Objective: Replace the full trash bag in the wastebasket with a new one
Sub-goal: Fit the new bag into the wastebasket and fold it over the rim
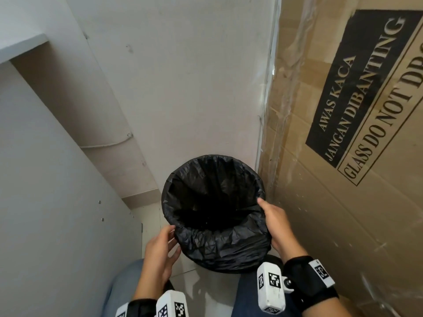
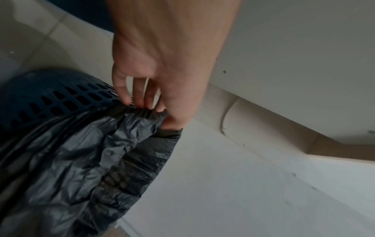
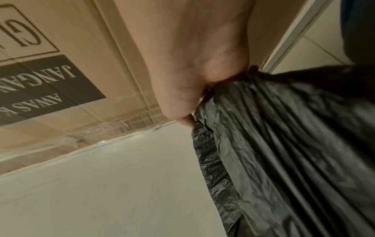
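Observation:
A black trash bag (image 1: 219, 245) lines the wastebasket, its top folded down over the rim and its mouth wide open. The basket's dark blue perforated wall (image 2: 61, 99) shows only in the left wrist view, below the bag's hem (image 2: 71, 152). My left hand (image 1: 170, 236) is at the near-left rim and pinches the gathered hem, fingertips (image 2: 142, 104) outside and thumb under the edge. My right hand (image 1: 272, 220) grips the fold at the right rim, thumb on top and fingers hidden under the plastic (image 3: 284, 136). The bag's inside is dark; I cannot tell what it holds.
A tall cardboard box (image 1: 343, 110) marked "GLASS DO NOT DROP" stands tight against the basket's right side. A white wall (image 1: 183, 88) is behind it, and a white cabinet panel (image 1: 57, 202) on the left. My knees in jeans (image 1: 128, 289) are just in front, over pale floor tiles (image 1: 148, 216).

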